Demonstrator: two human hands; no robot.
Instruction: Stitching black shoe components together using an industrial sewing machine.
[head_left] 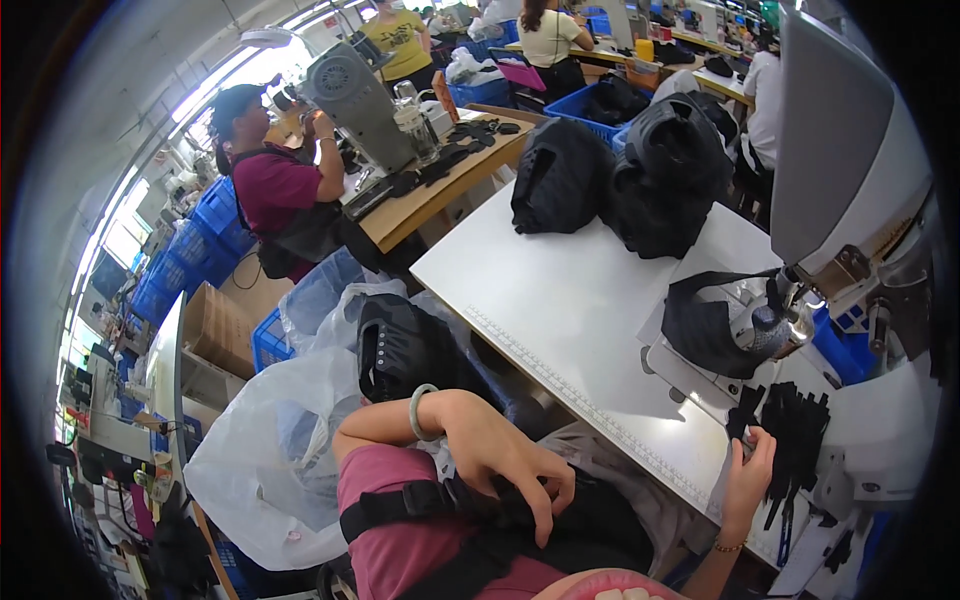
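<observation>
No legible txt, ruler scale (pixel 575 393) along white tabletop (pixel 560 280) edge, marks too sm. to read

The strips (pixel 797 435) looked like matt cloth. The desk (pixel 555 290) had a smooth, glossy top, the sewing machine (pixel 845 130) a satin-smooth housing. The large bag (pixel 255 480) was crinkled, translucent plastic; the bangle (pixel 416 416) looked polished.

Strips (pixel 797 430) black, caps (pixel 565 175) black, worktop (pixel 510 275) white with ruled tick marks along one edge, sewing machine (pixel 840 150) grey, bangle (pixel 414 412) pale green, crate (pixel 270 343) blue.

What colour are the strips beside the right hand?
The strips are black, best seen in the head view.
</observation>
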